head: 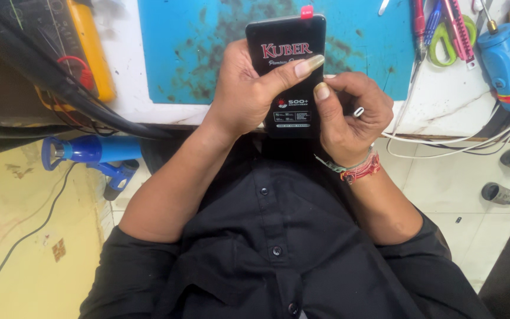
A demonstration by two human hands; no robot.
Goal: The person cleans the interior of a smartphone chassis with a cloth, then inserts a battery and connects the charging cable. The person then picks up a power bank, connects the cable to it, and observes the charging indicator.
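Nearest me, my left hand [244,88] grips the black phone [287,74] from its left side, thumb laid across the face. My right hand [349,115] is curled closed at the phone's lower right, thumb tip pressed on the face; a thread band [358,168] circles that wrist. The phone is held above the table [128,65] edge, long axis running 6 to 12, red tab at 12. Beyond it lies a blue mat [196,47]; at 2 o'clock sit scissors [444,35].
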